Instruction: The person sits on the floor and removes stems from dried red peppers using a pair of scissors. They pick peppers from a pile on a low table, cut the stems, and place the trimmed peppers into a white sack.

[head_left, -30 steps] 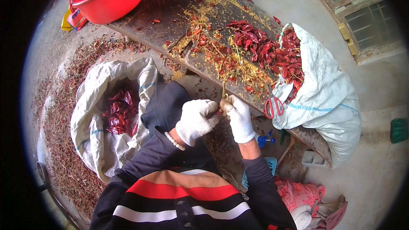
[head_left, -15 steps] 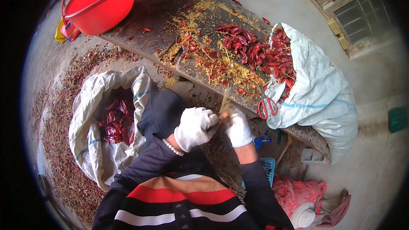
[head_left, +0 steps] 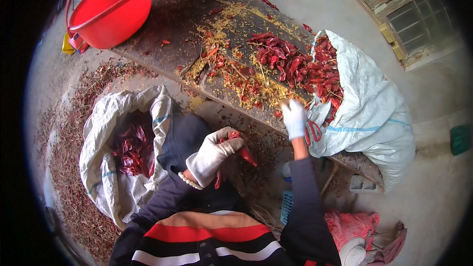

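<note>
Outdoor concrete yard, grey floor (head_left: 315, 0) littered with chilli stalks and flakes. A dark plank counter (head_left: 167, 29) runs diagonally across the scene, dusted with yellow seeds and red scraps.

Both hands gloved in white. Left hand (head_left: 214, 152) sits below the counter's near edge, fingers curled loosely around a dried red chilli (head_left: 246, 153); the pod's tip juts out from the glove on the side toward the counter, and a few more red pieces show at the top of the palm. Right hand (head_left: 294, 117) reaches to the counter's near edge, fingers bent down onto the seed-strewn wood just short of the chilli heap (head_left: 286, 61); whether it grips anything cannot be told, as the glove covers the fingertips.

The held chilli is deep red, wrinkled, tapering to a point. The heap on the counter is the same red, pods tangled, spilling from the open mouth of a white woven sack (head_left: 374, 113) at the counter's far right end. Red-handled scissors (head_left: 311, 133) lie against that sack.

A second white sack (head_left: 103, 133), below the counter's left part, holds darker red chillies. A red plastic basin (head_left: 111, 7) stands on the counter's upper left end.

The chilli's stalk end is hidden inside the glove.
</note>
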The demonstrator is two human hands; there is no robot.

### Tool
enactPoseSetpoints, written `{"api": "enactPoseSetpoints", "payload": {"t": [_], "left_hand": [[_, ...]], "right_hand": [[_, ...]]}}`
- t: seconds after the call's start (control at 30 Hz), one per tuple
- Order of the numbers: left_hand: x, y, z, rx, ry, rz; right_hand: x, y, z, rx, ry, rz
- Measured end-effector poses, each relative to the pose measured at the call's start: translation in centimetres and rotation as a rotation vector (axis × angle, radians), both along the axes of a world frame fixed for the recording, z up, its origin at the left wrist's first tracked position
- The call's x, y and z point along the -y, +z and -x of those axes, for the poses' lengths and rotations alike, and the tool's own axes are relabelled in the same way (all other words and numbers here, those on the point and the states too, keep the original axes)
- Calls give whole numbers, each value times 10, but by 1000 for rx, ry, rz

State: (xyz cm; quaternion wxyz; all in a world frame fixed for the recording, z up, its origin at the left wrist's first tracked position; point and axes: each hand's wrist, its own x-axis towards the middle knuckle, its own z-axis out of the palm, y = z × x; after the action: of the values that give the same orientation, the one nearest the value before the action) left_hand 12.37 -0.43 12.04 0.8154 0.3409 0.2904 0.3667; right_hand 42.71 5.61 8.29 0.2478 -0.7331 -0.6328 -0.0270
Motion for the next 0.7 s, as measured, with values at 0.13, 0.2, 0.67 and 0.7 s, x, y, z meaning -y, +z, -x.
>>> {"api": "enactPoseSetpoints", "payload": {"t": [0.13, 0.2, 0.67, 0.7], "left_hand": [[-7, 16, 8, 57, -146, 101], [-7, 12, 11, 54, -171, 109], [-8, 17, 2, -84, -120, 74], [-8, 17, 0, -90, -99, 79]], "right_hand": [[-81, -29, -30, -75, -175, -190], [-109, -33, -28, -21, -292, -118], [-102, -57, -40, -329, -343, -296], [-94, -49, -35, -505, -322, -224]]}}
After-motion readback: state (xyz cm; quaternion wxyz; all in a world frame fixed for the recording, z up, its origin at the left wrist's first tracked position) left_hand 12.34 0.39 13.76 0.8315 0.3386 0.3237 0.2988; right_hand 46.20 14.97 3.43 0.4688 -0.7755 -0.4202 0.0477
